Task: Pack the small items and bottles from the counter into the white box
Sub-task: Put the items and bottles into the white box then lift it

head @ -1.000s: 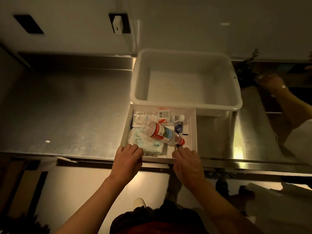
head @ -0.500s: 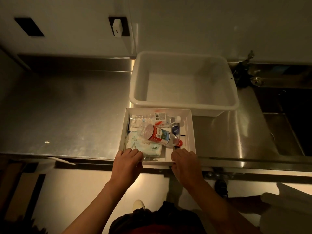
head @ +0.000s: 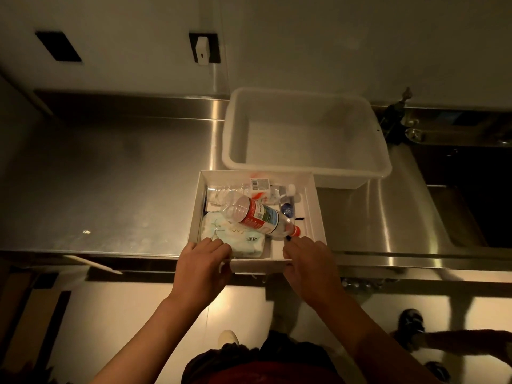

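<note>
A shallow white box [head: 315, 214] sits at the front edge of the steel counter. Inside it lie a clear bottle with a red label and red cap [head: 260, 218], a crushed clear bottle [head: 230, 191], a pale tissue pack [head: 235, 236] and a small white-capped bottle [head: 289, 199]. My left hand [head: 203, 266] grips the box's near wall at the left, fingers over the rim. My right hand [head: 310, 266] grips the same wall at the right.
A large white plastic tub [head: 385, 159] stands just behind the box. A sink basin [head: 471, 206] and faucet [head: 396, 120] lie to the right. Bare steel counter [head: 105, 184] spreads to the left. Another person's shoes [head: 410, 325] show on the floor at lower right.
Both hands stay on the box's near wall and the box keeps its place. Another person's arm at the right has left the view.
</note>
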A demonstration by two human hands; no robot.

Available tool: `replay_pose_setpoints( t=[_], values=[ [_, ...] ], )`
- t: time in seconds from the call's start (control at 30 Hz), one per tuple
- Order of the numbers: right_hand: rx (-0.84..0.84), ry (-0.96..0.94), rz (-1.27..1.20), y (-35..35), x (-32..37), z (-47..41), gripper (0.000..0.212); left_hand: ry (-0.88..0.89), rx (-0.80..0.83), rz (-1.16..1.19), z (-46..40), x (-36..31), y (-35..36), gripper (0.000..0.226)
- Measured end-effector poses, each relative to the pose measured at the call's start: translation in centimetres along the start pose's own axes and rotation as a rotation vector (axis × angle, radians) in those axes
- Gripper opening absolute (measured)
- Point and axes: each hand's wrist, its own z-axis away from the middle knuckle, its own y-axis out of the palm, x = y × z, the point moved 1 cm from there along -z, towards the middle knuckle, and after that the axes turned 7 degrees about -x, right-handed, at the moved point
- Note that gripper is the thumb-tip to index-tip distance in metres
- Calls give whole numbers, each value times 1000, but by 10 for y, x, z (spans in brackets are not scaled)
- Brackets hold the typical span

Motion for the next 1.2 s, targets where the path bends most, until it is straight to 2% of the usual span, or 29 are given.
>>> replay_pose_setpoints(
  t=[0.27,0.7,0.97,1.2],
  values=[
    [-148,-4,11,-38,39,-12,29,94,-63,28,-11,18,-51,43],
    [-199,10,100,-95,72,-34,31,178,-128,46,-40,27,-102,33],
    [-306,-48,107,-111,54,-66,30,196,-159,51,-80,21,-114,28],
    [-310,-87,74,-114,6,-118,27,182,-168,49,-142,6,-100,26]
  ],
)
